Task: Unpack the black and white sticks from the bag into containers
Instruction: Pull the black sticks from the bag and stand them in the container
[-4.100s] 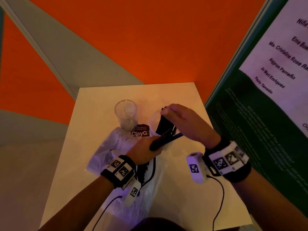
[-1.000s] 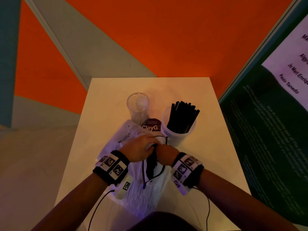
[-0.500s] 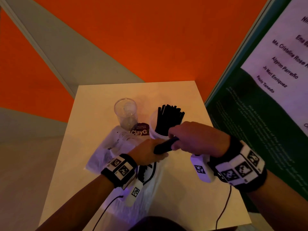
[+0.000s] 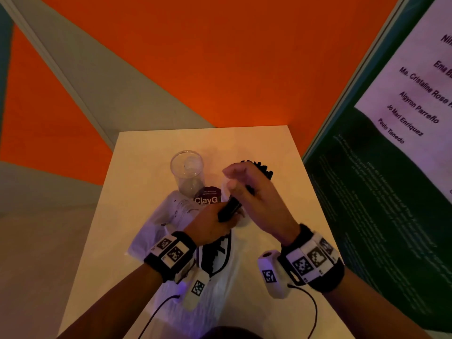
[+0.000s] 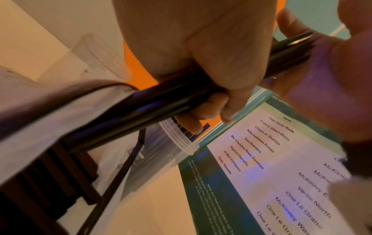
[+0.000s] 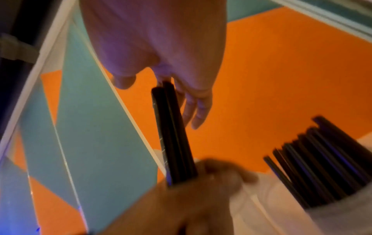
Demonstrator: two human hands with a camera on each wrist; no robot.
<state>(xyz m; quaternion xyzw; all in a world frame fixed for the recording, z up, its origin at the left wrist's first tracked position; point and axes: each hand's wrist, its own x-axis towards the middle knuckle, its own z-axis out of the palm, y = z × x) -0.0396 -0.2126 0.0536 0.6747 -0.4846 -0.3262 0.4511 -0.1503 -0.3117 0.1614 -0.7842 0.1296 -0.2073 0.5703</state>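
Observation:
My left hand (image 4: 210, 226) grips the lower end of a bundle of black sticks (image 4: 231, 207), which slants up to the right over the white bag (image 4: 168, 216). The same grip shows in the left wrist view, fingers curled round the bundle (image 5: 161, 97). My right hand (image 4: 247, 188) hovers at the bundle's upper end with its fingers straight; its palm touches the stick tips (image 6: 169, 89). Behind that hand stands the white container (image 5: 181, 141) holding several black sticks (image 4: 265, 168), also plain in the right wrist view (image 6: 322, 167). A clear cup (image 4: 187, 170) stands empty to its left.
The bag carries a round dark "ClayG" label (image 4: 206, 199) and lies on a small cream table (image 4: 281, 167). An orange and grey wall stands behind, and a dark green poster board (image 4: 367, 192) rises close on the right. Wrist camera cables trail over the table's near part.
One second ago both hands were at the bag. Since half a second ago the bundle has tilted up toward the white container, and my right hand has let go and spread its fingers.

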